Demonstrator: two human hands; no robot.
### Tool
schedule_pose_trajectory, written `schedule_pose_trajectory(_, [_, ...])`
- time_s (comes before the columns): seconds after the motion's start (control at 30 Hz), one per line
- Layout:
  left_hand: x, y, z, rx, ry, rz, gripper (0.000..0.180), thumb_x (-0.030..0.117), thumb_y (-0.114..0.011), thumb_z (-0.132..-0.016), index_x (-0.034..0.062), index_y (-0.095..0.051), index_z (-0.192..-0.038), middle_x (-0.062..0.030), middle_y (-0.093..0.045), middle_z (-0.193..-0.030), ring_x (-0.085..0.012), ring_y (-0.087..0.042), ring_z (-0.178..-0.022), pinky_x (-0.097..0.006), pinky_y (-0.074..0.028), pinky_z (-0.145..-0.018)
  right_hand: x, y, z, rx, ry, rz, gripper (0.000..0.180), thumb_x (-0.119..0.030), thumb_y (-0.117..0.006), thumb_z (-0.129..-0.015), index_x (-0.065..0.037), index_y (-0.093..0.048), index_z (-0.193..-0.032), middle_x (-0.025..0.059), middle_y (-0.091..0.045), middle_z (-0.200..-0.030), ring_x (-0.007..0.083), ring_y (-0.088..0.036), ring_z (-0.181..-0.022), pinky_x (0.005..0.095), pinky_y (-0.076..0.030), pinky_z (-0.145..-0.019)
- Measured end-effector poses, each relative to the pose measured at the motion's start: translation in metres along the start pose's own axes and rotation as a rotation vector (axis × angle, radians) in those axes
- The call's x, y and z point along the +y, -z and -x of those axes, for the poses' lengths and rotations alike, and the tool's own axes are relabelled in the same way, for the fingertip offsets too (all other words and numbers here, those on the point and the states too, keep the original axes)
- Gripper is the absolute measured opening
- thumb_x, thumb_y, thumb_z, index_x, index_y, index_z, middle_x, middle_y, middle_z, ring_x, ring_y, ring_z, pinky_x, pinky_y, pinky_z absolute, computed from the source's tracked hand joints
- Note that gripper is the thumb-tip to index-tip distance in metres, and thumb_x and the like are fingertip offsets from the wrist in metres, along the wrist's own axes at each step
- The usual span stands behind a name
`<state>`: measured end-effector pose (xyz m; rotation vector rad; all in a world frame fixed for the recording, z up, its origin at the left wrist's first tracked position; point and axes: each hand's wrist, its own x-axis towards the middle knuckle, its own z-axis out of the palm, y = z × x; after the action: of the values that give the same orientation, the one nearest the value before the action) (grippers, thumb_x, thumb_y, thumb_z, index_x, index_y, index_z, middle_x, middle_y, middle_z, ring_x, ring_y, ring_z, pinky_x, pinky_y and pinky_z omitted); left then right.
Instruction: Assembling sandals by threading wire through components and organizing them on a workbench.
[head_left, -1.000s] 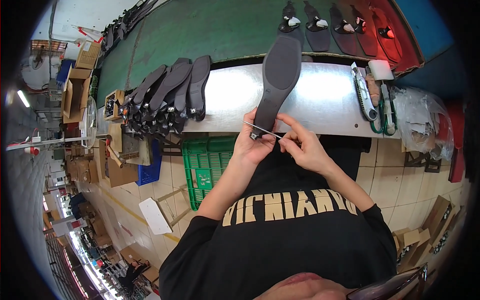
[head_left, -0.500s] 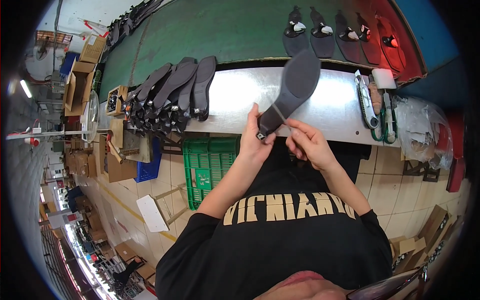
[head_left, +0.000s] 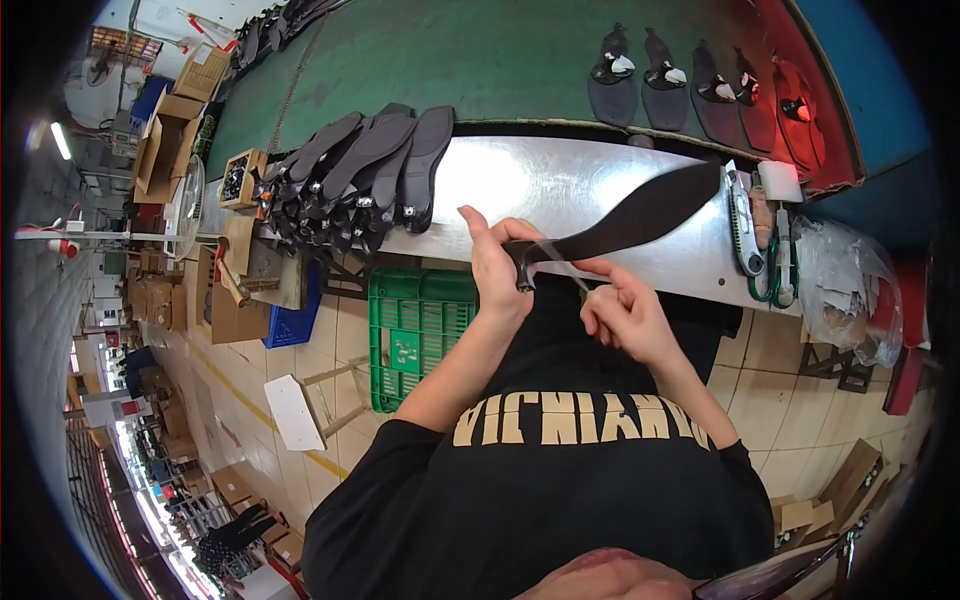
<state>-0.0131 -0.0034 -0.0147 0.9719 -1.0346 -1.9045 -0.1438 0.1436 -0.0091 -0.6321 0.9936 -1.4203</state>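
Note:
My left hand [head_left: 495, 270] is closed around the narrow end of a dark sandal sole [head_left: 650, 210], which is tilted edge-on with its broad end toward the right. A pale, translucent strip [head_left: 562, 260] runs across the sole near that grip. The strip's other end is pinched in the fingers of my right hand [head_left: 628, 315], just right of the sole. Left of my hands, a heap of dark sandals [head_left: 370, 165] lies on the metal worktop [head_left: 500, 170]. Several sandals with pale stuffing [head_left: 613, 100] stand in a row on the green belt [head_left: 450, 60].
At the worktop's right end lie a utility knife [head_left: 742, 225], green-handled scissors [head_left: 780, 285] and a white spool [head_left: 780, 180], beside a clear plastic bag [head_left: 850, 280]. A wooden box [head_left: 240, 180] holds small parts at the left. Below are a green crate [head_left: 415, 340] and a white stool [head_left: 293, 412].
The sole has swung down to the right and turned from its flat underside to edge-on. My right hand keeps hold of the strip, which is stretched between both hands.

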Motion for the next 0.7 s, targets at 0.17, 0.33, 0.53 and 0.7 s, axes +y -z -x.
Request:
schedule_pose_trajectory(0.17, [0.018, -0.015, 0.013, -0.043, -0.088, -0.106, 0.097, 0.08, -0.006, -0.09, 0.0015, -0.055, -0.063, -0.006, -0.056, -0.063, -0.0173, -0.053, -0.059, -0.025, -0.044, -0.066, 0.014, -0.014, -0.007, 0.249, 0.579, 0.902, 0.012, 0.0, -0.061, -0.088, 0.002, -0.066, -0.099, 0.0136, -0.067, -0.08, 0.0235, -0.067, -0.068, 0.0323, -0.052, -0.062])
schedule_pose_trajectory(0.33, [0.016, 0.01, 0.0, -0.182, 0.05, 0.186, 0.084, 0.08, -0.027, -0.09, 0.0061, -0.057, -0.064, -0.0047, -0.057, -0.063, -0.0146, -0.055, -0.062, -0.024, -0.041, -0.055, 0.009, -0.019, 0.002, 0.001, 0.6, 0.908, 0.015, 0.002, -0.064, -0.08, -0.003, -0.066, -0.094, 0.0101, -0.064, -0.077, 0.0281, -0.064, -0.066, 0.0337, -0.051, -0.059])
schedule_pose_trajectory(0.53, [0.015, -0.011, 0.005, -0.169, 0.532, 0.626, 0.06, 0.068, -0.054, -0.088, 0.0127, -0.063, -0.066, -0.0052, -0.065, -0.076, -0.0244, -0.061, -0.073, -0.037, -0.047, -0.068, -0.003, -0.023, -0.004, 0.315, 0.54, 0.832, 0.008, -0.001, -0.063, -0.087, -0.002, -0.064, -0.095, 0.0145, -0.067, -0.081, 0.0313, -0.066, -0.07, 0.0364, -0.052, -0.061])
schedule_pose_trajectory(0.7, [-0.026, 0.007, -0.002, -0.402, 0.545, 1.032, 0.065, 0.068, -0.046, -0.092, 0.0113, -0.054, -0.061, -0.0087, -0.065, -0.077, -0.0219, -0.055, -0.077, -0.039, -0.044, -0.079, 0.005, -0.023, -0.011, 0.275, 0.594, 0.986, 0.005, -0.004, -0.064, -0.088, -0.003, -0.061, -0.092, 0.0151, -0.065, -0.08, 0.0346, -0.064, -0.07, 0.0397, -0.051, -0.062])
